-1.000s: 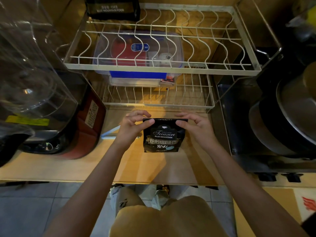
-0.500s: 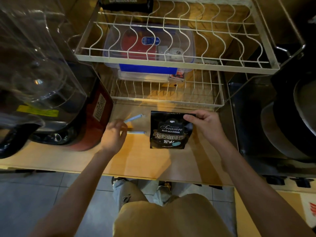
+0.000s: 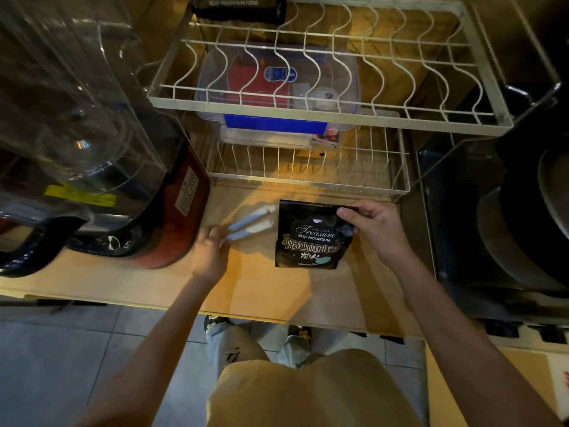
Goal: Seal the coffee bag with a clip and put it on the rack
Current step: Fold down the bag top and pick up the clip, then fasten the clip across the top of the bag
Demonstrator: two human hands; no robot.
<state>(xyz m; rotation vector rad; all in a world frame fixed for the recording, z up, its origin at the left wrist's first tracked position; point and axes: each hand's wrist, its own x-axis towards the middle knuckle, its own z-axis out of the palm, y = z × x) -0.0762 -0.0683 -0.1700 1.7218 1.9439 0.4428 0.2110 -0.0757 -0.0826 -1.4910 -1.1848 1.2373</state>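
Observation:
A black Blue Mountain coffee bag (image 3: 308, 238) stands upright on the wooden counter (image 3: 261, 291), in front of a white two-tier wire rack (image 3: 308, 116). My right hand (image 3: 374, 231) pinches the bag's top right corner. A pale blue clip (image 3: 251, 224) lies left of the bag, its two arms spread in a V with the tips almost touching the bag. My left hand (image 3: 211, 252) grips the clip's near hinge end; the fingers are blurred.
A second black bag (image 3: 238, 7) sits at the upper tier's back left. A clear box with a blue clasp (image 3: 277, 87) rests on the lower tier. A clear jug (image 3: 77, 124) and red appliance (image 3: 175, 223) crowd the left; dark pots (image 3: 535, 217) fill the right.
My left hand let go of the bag's top, reached left to the blue clip and took hold of it. The clip has shifted right toward the bag. My right hand keeps the bag upright.

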